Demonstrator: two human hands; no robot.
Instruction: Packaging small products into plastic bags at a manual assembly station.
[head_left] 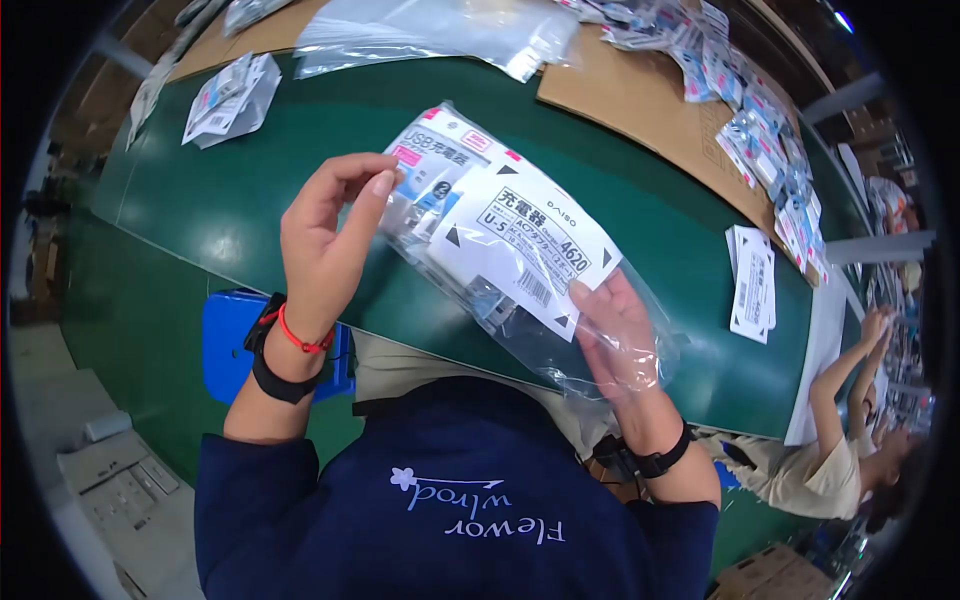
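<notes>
A clear plastic bag [520, 345] is held up in front of me, tilted, over the green table. Small packaged chargers [440, 175] in blue and grey packs lie inside, partly covered by a white printed label card [530, 240]. My left hand [335, 225] pinches the bag's left end between thumb and forefinger, beside the packs. On the other side, my right hand [620, 330] reaches inside the clear film and grips the card's lower right corner, thumb on top. The fingers under the card are partly hidden.
White label cards [752, 285] lie on the green table [330, 120] to the right. Packed goods [765, 150] cover a cardboard sheet [640, 110] at far right. Flat clear bags [430, 40] lie at the back, another small pack [232, 100] far left. A co-worker [830, 440] works at right.
</notes>
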